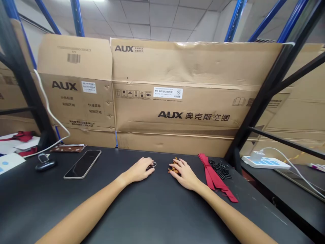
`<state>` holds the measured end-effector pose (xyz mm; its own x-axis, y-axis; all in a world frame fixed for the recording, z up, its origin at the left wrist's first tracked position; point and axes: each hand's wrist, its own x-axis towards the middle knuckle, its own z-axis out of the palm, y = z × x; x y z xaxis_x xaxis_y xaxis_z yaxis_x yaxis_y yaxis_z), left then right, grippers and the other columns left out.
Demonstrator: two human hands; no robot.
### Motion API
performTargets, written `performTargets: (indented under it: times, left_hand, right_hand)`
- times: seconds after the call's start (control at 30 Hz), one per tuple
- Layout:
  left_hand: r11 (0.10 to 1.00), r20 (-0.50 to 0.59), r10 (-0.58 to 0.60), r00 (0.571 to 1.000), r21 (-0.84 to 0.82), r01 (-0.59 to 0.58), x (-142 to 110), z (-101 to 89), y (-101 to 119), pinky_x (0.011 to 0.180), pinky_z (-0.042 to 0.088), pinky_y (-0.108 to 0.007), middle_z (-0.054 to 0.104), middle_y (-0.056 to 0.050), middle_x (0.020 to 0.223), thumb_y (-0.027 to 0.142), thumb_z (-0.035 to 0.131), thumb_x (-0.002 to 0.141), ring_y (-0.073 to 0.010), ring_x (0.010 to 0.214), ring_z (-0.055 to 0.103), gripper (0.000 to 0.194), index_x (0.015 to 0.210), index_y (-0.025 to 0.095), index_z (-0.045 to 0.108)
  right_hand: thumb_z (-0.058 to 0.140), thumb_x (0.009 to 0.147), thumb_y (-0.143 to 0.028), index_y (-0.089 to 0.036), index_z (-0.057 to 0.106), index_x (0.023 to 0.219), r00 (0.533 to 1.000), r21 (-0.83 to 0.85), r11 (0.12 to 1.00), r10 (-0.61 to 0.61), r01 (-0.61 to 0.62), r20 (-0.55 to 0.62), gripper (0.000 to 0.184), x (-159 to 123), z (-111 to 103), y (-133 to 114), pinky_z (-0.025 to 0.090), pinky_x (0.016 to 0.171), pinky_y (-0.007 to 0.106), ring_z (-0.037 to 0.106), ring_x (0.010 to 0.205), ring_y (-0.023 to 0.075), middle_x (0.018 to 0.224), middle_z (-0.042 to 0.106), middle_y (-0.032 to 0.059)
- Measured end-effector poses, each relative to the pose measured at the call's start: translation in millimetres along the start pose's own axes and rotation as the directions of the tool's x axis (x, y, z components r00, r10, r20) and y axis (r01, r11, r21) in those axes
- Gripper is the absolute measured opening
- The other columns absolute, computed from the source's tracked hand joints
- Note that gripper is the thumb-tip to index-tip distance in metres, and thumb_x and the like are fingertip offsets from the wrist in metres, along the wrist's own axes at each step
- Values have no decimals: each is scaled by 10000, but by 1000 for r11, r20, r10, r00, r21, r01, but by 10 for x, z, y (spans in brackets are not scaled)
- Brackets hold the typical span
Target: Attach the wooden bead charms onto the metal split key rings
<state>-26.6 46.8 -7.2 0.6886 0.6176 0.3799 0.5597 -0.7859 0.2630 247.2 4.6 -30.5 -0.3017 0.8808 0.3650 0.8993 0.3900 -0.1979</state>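
Observation:
My left hand (140,169) rests low on the black table, its fingers bent over and mostly covering a small dark thing. Light, thin rings (153,164) stick out past those fingertips. A short gap to the right, my right hand (185,173) lies palm down with the fingers apart. Under its fingertips sits a little cluster of glossy amber-brown pieces (174,166), partly hidden; their kind cannot be made out. Just beyond that hand are flat red fabric strips (215,179) and a heap of small black loops or buckles (220,169).
A smartphone (83,164), a black oval case with a loop (45,165) and a brown wrapper (68,148) lie to the left. Cardboard panels (193,71) wall off the back. Black frame posts (264,88) stand at both sides. A white power strip (266,162) is on the right-hand table.

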Motion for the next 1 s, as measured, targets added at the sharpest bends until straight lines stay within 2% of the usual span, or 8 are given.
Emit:
performTargets:
  times: [0.2,0.4,0.53,0.6,0.67,0.77,0.87,1.0]
  left_hand:
    - [999,-22,-42,999,-26,41,-50,-72,-171,948,455,-343,662,-78,1102,282,503,906,-220,1068,608,239,1108,191,593]
    - [999,-59,-47,997,-7,47,-118,-184,-303,938,465,-338,653,-76,1109,245,498,903,-216,1068,603,137,897,186,621]
    - [998,-140,7,990,56,1,-134,-137,-118,1028,410,-385,577,-92,1241,254,497,909,-224,1197,504,151,965,190,621]
    - [997,-120,34,992,68,-26,-146,-65,66,1071,371,-408,549,-94,1294,308,511,911,-239,1261,452,229,1088,194,602]
    - [997,-44,61,997,52,-59,-161,16,250,1086,359,-411,498,-100,1368,385,498,921,-249,1296,425,350,1210,195,553]
    - [997,56,75,996,9,-76,-173,88,410,1097,344,-419,467,-114,1406,454,423,947,-262,1303,428,473,1331,182,470]
    - [1000,128,-6,992,27,3,-168,67,396,1119,298,-447,415,-124,1444,506,396,943,-287,1341,373,552,1380,171,426]
    - [995,192,-85,978,74,72,-165,19,307,1134,259,-449,353,-137,1478,544,365,938,-287,1378,304,606,1399,153,409]
  right_hand:
    - [431,934,-431,-247,601,1216,996,8,996,-84,83,7,377,103,1,29,358,1040,522,368,1317,301,1361,514,93]
    - [446,924,-403,-220,593,1231,996,-6,999,-51,51,-72,386,159,48,93,355,1052,527,390,1309,308,1347,530,101]
    - [523,877,-402,-186,607,1213,980,-50,997,-74,66,-187,408,96,3,-6,313,1076,561,330,1344,345,1362,511,127]
    - [542,867,-398,-165,595,1226,973,-34,992,-126,122,-194,431,43,-28,-131,313,1090,538,307,1359,338,1375,494,137]
    - [520,885,-375,-171,575,1244,967,26,980,-191,198,-167,417,-11,-40,-276,327,1097,510,302,1370,310,1409,459,127]
    - [470,914,-328,-190,500,1322,959,177,942,-279,285,-59,432,-66,-27,-442,372,1090,433,391,1329,242,1432,432,113]
    - [468,918,-385,-166,455,1365,974,229,952,-219,202,52,499,-77,-28,-487,353,1105,428,401,1326,242,1437,429,130]
    - [452,911,-493,-138,439,1388,976,175,978,-144,115,166,595,-71,-82,-461,272,1143,451,334,1367,264,1472,378,137]
